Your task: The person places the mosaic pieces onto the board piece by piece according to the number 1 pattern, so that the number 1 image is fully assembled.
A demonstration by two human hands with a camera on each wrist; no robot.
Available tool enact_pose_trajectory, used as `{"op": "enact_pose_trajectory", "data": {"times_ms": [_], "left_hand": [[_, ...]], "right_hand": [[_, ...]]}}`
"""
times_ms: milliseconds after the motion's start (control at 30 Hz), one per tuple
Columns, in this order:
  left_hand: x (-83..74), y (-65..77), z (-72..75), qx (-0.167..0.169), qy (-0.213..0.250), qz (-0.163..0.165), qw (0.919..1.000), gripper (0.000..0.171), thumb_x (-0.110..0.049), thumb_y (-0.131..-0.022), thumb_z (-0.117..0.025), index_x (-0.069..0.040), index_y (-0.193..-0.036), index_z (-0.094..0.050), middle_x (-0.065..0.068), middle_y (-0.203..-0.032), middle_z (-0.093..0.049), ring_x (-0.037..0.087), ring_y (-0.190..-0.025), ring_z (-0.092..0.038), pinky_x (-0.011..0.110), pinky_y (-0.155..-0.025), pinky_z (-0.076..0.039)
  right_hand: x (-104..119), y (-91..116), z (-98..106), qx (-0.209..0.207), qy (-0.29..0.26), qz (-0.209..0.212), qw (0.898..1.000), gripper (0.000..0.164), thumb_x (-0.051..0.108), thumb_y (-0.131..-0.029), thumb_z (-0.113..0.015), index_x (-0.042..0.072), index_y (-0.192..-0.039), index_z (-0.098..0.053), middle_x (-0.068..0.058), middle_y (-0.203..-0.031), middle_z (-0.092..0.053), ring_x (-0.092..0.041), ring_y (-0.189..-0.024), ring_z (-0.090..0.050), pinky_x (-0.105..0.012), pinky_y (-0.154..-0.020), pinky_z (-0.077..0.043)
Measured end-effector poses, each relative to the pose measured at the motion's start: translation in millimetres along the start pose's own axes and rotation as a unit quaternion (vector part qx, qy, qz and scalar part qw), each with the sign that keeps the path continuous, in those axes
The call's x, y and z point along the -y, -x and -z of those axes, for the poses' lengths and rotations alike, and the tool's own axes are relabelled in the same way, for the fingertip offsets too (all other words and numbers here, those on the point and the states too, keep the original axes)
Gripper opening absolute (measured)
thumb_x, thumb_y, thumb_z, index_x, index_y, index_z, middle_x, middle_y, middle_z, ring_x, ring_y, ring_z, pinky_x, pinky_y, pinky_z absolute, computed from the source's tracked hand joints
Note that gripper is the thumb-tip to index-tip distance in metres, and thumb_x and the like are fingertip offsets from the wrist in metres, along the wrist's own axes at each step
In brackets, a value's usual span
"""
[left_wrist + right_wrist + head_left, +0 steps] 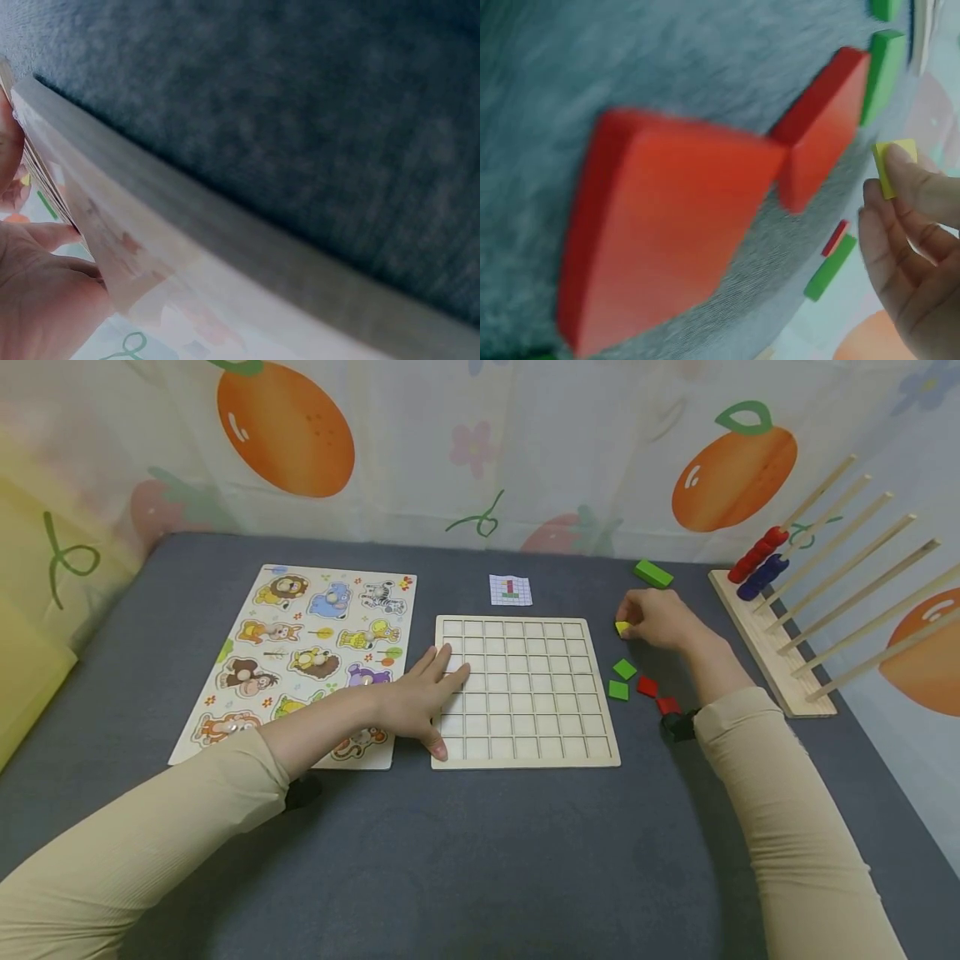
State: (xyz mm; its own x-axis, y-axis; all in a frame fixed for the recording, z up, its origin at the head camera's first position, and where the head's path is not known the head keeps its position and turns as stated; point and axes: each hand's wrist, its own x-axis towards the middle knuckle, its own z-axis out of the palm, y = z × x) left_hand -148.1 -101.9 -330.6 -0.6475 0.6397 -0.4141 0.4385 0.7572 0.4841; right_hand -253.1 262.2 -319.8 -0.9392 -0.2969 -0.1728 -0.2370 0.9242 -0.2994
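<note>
My left hand (416, 700) rests with spread, straight fingers on the left edge of a wooden grid board (525, 693). Between thumb and fingertips my right hand (660, 617) pinches a small yellow square tile (885, 166), just beyond the board's right side. Below that hand lie two green tiles (624, 669) and two red tiles (647, 686) on the dark cloth. In the right wrist view the red tiles (675, 225) loom large and close. Behind the board is a small card (510, 590) printed with a coloured block pattern on a grid.
An animal knob puzzle (315, 660) lies to the left, under my left forearm. At the back right sits a green block (653, 574), near a wooden peg rack (772, 643) with red beads (757, 554) and blue beads (762, 577). A fruit-print curtain (555, 452) hangs behind.
</note>
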Motion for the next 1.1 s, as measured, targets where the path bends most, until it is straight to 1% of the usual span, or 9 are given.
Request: {"op": "enact_pose_trajectory", "data": {"times_ms": [133, 267, 400, 533, 600, 733, 833, 967, 1100], "left_hand": [[0.4, -0.1, -0.1, 0.0, 0.0, -0.001, 1.0, 0.12, -0.032, -0.074, -0.084, 0.0, -0.158, -0.004, 0.03, -0.161, 0.021, 0.047, -0.15, 0.022, 0.059, -0.124, -0.006], [0.9, -0.2, -0.1, 0.0, -0.001, -0.002, 1.0, 0.12, -0.032, -0.075, -0.084, 0.0, -0.158, -0.004, 0.03, -0.161, 0.021, 0.047, -0.15, 0.022, 0.059, -0.124, -0.005], [1.0, -0.4, -0.3, -0.001, -0.002, -0.002, 1.0, 0.121, -0.033, -0.074, -0.084, 0.0, -0.158, -0.004, 0.03, -0.161, 0.021, 0.047, -0.15, 0.022, 0.059, -0.124, -0.004], [1.0, -0.4, -0.4, -0.001, -0.003, -0.003, 1.0, 0.121, -0.033, -0.073, -0.085, 0.0, -0.158, -0.004, 0.03, -0.161, 0.021, 0.047, -0.15, 0.021, 0.059, -0.124, -0.003], [0.7, -0.3, -0.3, -0.001, -0.002, -0.003, 1.0, 0.121, -0.032, -0.074, -0.085, 0.0, -0.158, -0.004, 0.03, -0.161, 0.021, 0.047, -0.15, 0.021, 0.059, -0.124, -0.003], [-0.3, 0.5, 0.2, 0.001, 0.0, -0.003, 1.0, 0.121, -0.032, -0.074, -0.085, -0.001, -0.158, -0.004, 0.03, -0.161, 0.021, 0.047, -0.15, 0.022, 0.059, -0.124, -0.003], [-0.6, 1.0, 0.9, 0.001, 0.0, -0.002, 1.0, 0.121, -0.032, -0.074, -0.085, -0.001, -0.158, -0.004, 0.03, -0.161, 0.021, 0.047, -0.15, 0.022, 0.06, -0.124, -0.002], [0.2, 0.9, 1.3, 0.0, 0.001, -0.001, 1.0, 0.12, -0.031, -0.074, -0.085, -0.001, -0.158, -0.005, 0.03, -0.161, 0.02, 0.048, -0.15, 0.021, 0.06, -0.124, -0.002], [3.9, -0.4, -1.1, -0.004, 0.009, -0.008, 0.9999, 0.121, -0.033, -0.074, -0.085, -0.001, -0.158, -0.004, 0.031, -0.161, 0.021, 0.048, -0.15, 0.023, 0.06, -0.124, -0.002]], "right_hand": [[4.4, -0.8, 2.1, -0.016, -0.028, 0.021, 0.999, 0.014, 0.005, -0.091, -0.067, 0.0, -0.104, -0.065, -0.022, -0.105, -0.069, -0.033, -0.095, -0.063, -0.049, -0.085, -0.05], [16.8, -0.8, 3.1, -0.021, -0.09, 0.029, 0.995, 0.015, 0.009, -0.095, -0.063, 0.002, -0.108, -0.066, -0.021, -0.108, -0.069, -0.032, -0.096, -0.064, -0.044, -0.085, -0.052], [34.4, -2.2, 2.7, -0.001, -0.17, 0.043, 0.984, 0.018, 0.009, -0.098, -0.059, 0.0, -0.112, -0.065, -0.021, -0.111, -0.067, -0.03, -0.096, -0.068, -0.039, -0.086, -0.057], [50.2, -5.7, 0.7, 0.017, -0.226, 0.053, 0.973, 0.023, 0.007, -0.099, -0.056, -0.003, -0.117, -0.064, -0.023, -0.116, -0.065, -0.027, -0.095, -0.072, -0.038, -0.086, -0.059], [56.4, -7.4, -1.0, 0.02, -0.236, 0.056, 0.97, 0.024, 0.008, -0.099, -0.057, -0.003, -0.119, -0.064, -0.023, -0.116, -0.065, -0.025, -0.092, -0.073, -0.038, -0.085, -0.059], [66.0, -10.6, -6.0, 0.018, -0.24, 0.06, 0.969, 0.025, 0.009, -0.097, -0.06, 0.0, -0.119, -0.066, -0.02, -0.114, -0.067, -0.023, -0.089, -0.073, -0.038, -0.084, -0.06], [73.4, -13.5, -9.9, 0.016, -0.253, 0.059, 0.966, 0.026, 0.008, -0.094, -0.065, 0.0, -0.118, -0.066, -0.015, -0.106, -0.067, -0.023, -0.088, -0.074, -0.039, -0.084, -0.06], [83.1, -17.5, -14.4, 0.009, -0.27, 0.047, 0.962, 0.023, 0.007, -0.089, -0.071, 0.002, -0.111, -0.066, -0.006, -0.09, -0.065, -0.027, -0.085, -0.074, -0.038, -0.08, -0.061], [91.6, -20.6, -17.4, 0.0, -0.265, 0.046, 0.963, 0.019, 0.01, -0.087, -0.075, 0.006, -0.105, -0.069, -0.001, -0.081, -0.067, -0.032, -0.084, -0.071, -0.038, -0.078, -0.06]]}}
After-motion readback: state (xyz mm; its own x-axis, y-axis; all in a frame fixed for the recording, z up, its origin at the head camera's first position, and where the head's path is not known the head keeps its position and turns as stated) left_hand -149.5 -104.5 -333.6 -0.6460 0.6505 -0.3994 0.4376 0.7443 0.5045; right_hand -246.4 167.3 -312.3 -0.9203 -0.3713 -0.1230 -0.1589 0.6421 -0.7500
